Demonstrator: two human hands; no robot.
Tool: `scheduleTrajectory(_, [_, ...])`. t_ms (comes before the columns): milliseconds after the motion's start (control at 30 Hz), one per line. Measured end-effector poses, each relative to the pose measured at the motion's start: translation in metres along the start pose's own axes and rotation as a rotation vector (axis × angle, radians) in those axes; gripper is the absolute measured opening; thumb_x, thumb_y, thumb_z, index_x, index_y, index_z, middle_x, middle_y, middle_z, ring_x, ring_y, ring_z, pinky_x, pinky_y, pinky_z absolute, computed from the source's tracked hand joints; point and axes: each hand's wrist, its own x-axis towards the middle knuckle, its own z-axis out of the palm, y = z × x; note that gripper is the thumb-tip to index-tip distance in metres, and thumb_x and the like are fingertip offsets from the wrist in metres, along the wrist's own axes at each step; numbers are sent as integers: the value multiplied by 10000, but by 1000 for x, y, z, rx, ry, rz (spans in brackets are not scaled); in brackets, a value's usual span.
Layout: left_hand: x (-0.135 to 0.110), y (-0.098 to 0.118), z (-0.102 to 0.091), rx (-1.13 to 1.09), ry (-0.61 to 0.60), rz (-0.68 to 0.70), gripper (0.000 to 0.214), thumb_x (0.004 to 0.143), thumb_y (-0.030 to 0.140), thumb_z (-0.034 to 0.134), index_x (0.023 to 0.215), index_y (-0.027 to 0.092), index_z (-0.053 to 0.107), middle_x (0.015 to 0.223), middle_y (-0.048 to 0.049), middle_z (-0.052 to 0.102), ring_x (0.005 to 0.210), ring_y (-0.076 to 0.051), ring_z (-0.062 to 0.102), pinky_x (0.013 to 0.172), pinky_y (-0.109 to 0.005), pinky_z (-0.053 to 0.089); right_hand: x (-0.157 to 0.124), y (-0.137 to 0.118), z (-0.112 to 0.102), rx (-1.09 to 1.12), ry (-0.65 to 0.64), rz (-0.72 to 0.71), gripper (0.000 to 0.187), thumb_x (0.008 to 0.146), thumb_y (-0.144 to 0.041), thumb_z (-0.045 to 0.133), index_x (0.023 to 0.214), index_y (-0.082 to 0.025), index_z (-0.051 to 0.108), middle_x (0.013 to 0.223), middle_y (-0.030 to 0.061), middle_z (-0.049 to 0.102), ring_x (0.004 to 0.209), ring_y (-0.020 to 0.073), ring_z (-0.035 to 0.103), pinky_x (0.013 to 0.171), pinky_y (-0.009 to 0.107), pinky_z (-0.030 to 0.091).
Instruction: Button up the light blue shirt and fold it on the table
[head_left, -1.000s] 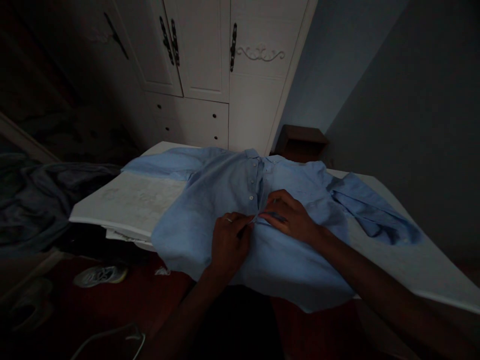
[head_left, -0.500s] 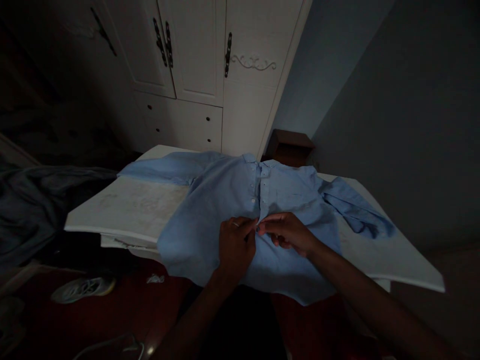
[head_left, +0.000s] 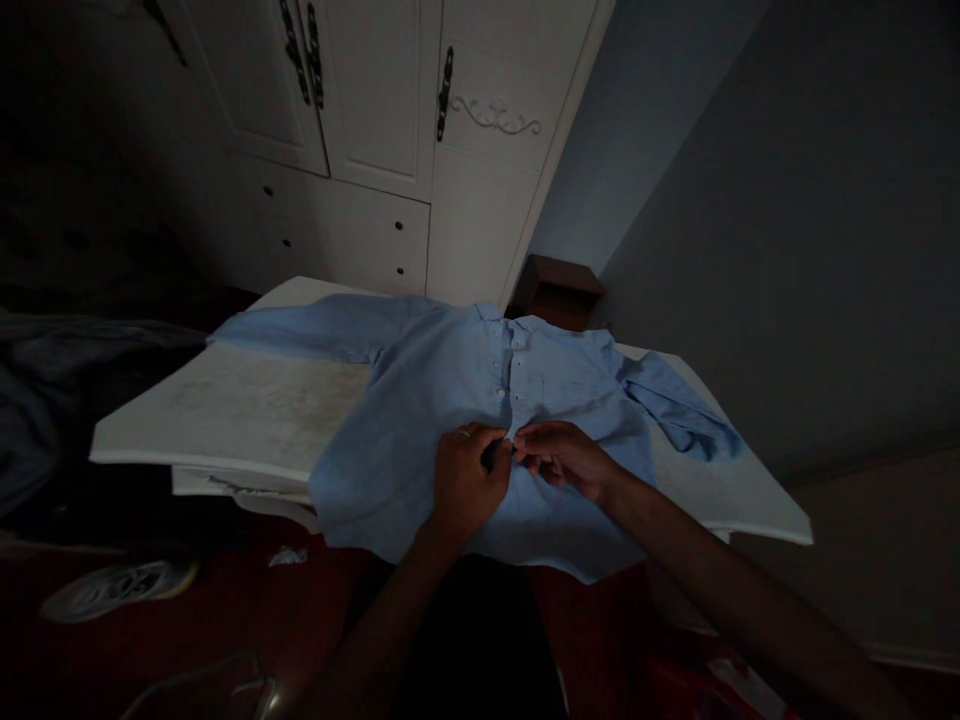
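A light blue button-up shirt (head_left: 420,400) lies front up on a white board (head_left: 225,410), its sleeves spread to either side and its hem hanging over the near edge. My left hand (head_left: 465,480), a ring on one finger, pinches the left side of the shirt's front opening. My right hand (head_left: 559,455) pinches the opposite side right beside it. The fingertips of both hands meet at the placket, below the fastened buttons. What sits between the fingertips is too small and dark to make out.
A white wardrobe (head_left: 420,150) with drawers stands behind the board. A brown bedside cabinet (head_left: 559,290) sits at the wall corner. Dark cloth (head_left: 60,380) is piled at the left. A light shoe (head_left: 120,585) lies on the red floor.
The view has drifted so the board and shirt sit further left. My right hand has curled from lying on the shirt into a pinch against my left at the placket.
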Motion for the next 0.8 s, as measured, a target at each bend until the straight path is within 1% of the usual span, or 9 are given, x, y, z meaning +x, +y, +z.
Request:
scheduleTrajectory(100, [0,0,1,-26,11,-10,92,828,197,627,891,187,693,878,-41,727,846,-192,664,823,-355,488,0,1,0,-5,0,-8,265,597,-332,791,738,-127,701,686,26,665,485,72,530,324,152,269])
scheduleTrajectory(200, [0,0,1,-13,23,-27,57,823,183,626,838,194,680,837,-28,723,807,-179,665,793,-335,490,-1,2,1,-9,37,-17,258,589,-326,776,742,-131,705,671,29,667,471,76,522,323,157,269])
scheduleTrajectory(333, [-1,-1,1,-2,58,-32,79,828,182,610,782,199,671,791,-19,716,777,-173,659,782,-330,486,-3,2,6,-23,82,-49,243,571,-327,752,711,-139,690,631,22,662,432,77,502,310,168,257])
scheduleTrajectory(433, [-1,-1,2,-17,73,-33,88,822,181,604,757,193,661,772,-19,710,756,-166,654,770,-323,489,-6,1,8,-36,103,-54,233,568,-321,735,709,-140,691,627,19,656,435,79,512,305,163,249])
scheduleTrajectory(533, [-1,-2,3,-14,97,-25,86,814,184,607,744,189,657,758,-20,703,741,-164,649,769,-325,489,-7,1,8,-44,108,-65,220,570,-316,726,700,-142,689,628,20,654,437,77,512,302,157,234])
scheduleTrajectory(667, [-2,-3,3,4,106,-5,108,814,189,601,718,197,649,736,-15,693,728,-160,640,750,-317,485,-6,4,7,-33,110,-74,195,579,-302,721,691,-147,680,606,13,646,409,65,475,299,160,205])
scheduleTrajectory(800, [-2,-1,3,26,117,0,129,812,189,602,684,196,626,718,-15,676,730,-164,630,739,-313,476,-6,6,6,-22,104,-92,207,583,-308,719,711,-148,691,616,17,654,430,73,496,312,163,214])
